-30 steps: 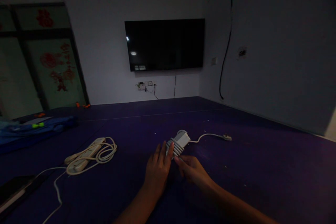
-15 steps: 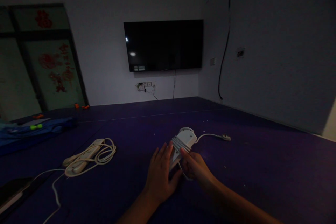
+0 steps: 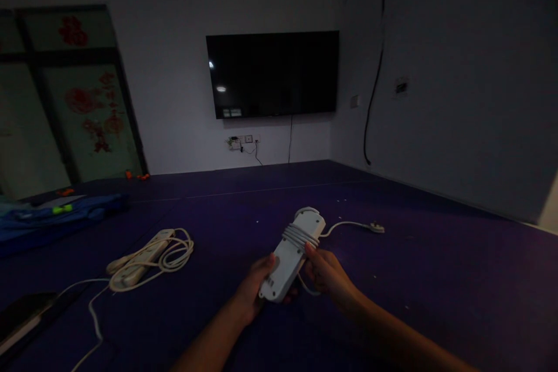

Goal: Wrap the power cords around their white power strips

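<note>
A white power strip (image 3: pixel 286 266) is held tilted between my two hands, its screwed underside facing up. Several turns of its white cord (image 3: pixel 300 236) wrap around its middle. My left hand (image 3: pixel 255 285) grips the near end, thumb on top and fingers beneath. My right hand (image 3: pixel 325 270) is closed at the strip's right edge, its thumb pressed on the wound cord. A loop of cord hangs below the right hand. From the far end, the cord runs right to a plug (image 3: pixel 376 227) lying on the purple surface.
At left lies a second power strip (image 3: pixel 146 258) with its cord loosely coiled. Further left are a dark flat object (image 3: pixel 26 317) and blue cloth (image 3: pixel 87 209). Small orange things (image 3: pixel 142 176) lie near the door. A television (image 3: pixel 272 74) hangs on the far wall.
My left hand has moved from lying over the strip's left side to gripping its near end, uncovering the underside. My right hand stays at the wound cord.
</note>
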Demonstrator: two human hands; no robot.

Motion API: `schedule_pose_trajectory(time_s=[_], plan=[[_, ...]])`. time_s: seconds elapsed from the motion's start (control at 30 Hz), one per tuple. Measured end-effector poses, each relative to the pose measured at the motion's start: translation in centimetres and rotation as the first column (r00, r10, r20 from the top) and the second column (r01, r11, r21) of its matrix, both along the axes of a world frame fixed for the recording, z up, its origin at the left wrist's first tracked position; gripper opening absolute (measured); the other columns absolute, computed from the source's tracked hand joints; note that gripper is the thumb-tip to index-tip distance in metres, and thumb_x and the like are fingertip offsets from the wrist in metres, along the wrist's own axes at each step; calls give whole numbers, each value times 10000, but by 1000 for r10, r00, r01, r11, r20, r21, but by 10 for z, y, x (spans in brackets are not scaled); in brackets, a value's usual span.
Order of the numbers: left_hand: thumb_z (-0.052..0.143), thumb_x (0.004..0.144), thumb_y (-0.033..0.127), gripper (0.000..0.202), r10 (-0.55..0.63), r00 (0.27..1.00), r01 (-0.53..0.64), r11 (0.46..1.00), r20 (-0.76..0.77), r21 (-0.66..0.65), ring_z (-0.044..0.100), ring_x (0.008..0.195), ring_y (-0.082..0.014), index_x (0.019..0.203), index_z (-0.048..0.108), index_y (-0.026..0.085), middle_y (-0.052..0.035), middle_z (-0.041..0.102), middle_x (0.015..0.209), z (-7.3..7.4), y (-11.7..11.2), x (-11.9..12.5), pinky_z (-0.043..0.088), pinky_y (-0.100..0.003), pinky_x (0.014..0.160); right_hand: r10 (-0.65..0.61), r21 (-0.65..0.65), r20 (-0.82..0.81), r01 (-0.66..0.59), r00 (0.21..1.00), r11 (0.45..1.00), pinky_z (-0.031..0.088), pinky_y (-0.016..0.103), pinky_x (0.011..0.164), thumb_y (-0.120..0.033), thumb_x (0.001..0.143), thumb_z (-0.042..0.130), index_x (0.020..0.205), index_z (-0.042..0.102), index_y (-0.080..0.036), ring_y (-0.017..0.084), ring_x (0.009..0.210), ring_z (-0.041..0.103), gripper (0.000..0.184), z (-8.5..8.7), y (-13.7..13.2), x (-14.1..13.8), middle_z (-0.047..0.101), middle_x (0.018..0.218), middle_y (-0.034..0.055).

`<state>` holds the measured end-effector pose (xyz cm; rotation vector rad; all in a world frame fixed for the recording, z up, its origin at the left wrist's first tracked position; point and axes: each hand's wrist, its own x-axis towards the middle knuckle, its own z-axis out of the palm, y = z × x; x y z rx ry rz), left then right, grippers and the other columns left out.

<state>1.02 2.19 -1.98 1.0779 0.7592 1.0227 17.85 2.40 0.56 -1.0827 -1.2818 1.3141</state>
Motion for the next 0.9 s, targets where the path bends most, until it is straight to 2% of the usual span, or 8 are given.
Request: schedule_pose_trajectory(time_s=[0.07, 0.1, 0.17, 0.27, 0.5, 0.67, 0.77, 0.9], plan=[[558, 721, 624, 679, -153, 985, 159, 985, 81, -67, 673, 611, -211, 1113, 548, 69, -142, 693, 810, 0, -4, -1, 508, -267, 500, 8, 1, -13, -8, 1000, 1000, 117, 194, 322, -849, 514, 488, 488, 388, -190, 24, 287, 238, 668, 1, 0, 0, 308, 340, -72], [588, 723, 581, 645, -194, 975, 203, 976, 107, -77, 675, 600, -212, 1113, 540, 69, -141, 695, 800, 0, -6, -1, 508, -259, 489, 11, -1, -13, -11, 1000, 1000, 120, 192, 321, -856, 506, 483, 490, 393, -187, 24, 287, 241, 675, 1, 0, 1, 315, 340, -71], [649, 716, 468, 563, -205, 970, 216, 974, 132, -71, 667, 553, -197, 1091, 536, 64, -137, 698, 776, 1, -9, 0, 494, -229, 454, 8, -4, -10, -8, 1000, 1000, 129, 189, 317, -862, 499, 477, 492, 401, -182, 23, 284, 242, 684, 0, 0, 2, 329, 340, -69], [677, 699, 365, 467, -127, 982, 136, 989, 139, -51, 628, 456, -162, 1015, 551, 46, -133, 697, 720, 4, -12, 5, 453, -196, 389, 17, -6, -31, -17, 999, 1000, 133, 184, 311, -840, 517, 499, 535, 431, -174, 20, 282, 239, 669, -2, 1, 2, 369, 358, -66], [688, 663, 355, 406, 10, 991, -7, 1000, 131, -23, 587, 401, -141, 904, 578, 48, -117, 687, 667, 5, -14, 14, 412, -194, 352, 116, 4, -60, -116, 991, 993, 149, 189, 308, -797, 615, 482, 583, 467, -162, 26, 282, 244, 636, -8, 8, 7, 417, 388, -55], [679, 667, 368, 429, 63, 986, -65, 998, 154, 4, 565, 385, -126, 924, 595, 35, -114, 682, 666, 8, -13, 14, 393, -195, 351, 162, 33, -44, -161, 986, 986, 219, 200, 320, -806, 682, 374, 634, 524, -148, 59, 287, 331, 677, -11, 16, 13, 441, 383, -35], [681, 660, 378, 411, 75, 981, -76, 997, 180, 2, 562, 384, -128, 879, 603, 39, -118, 680, 660, 10, -14, 14, 386, -199, 348, 194, 43, -51, -192, 980, 981, 265, 208, 338, -800, 684, 382, 706, 564, -139, 84, 302, 392, 686, -11, 16, 14, 481, 396, -23], [695, 646, 377, 406, 154, 964, -149, 988, 216, -38, 558, 385, -131, 868, 600, 51, -103, 673, 634, 11, -13, 12, 383, -205, 346, 188, 80, -38, -185, 981, 979, 310, 216, 404, -757, 698, 437, 702, 572, -134, 97, 368, 459, 637, -11, 16, 14, 529, 428, -3]])
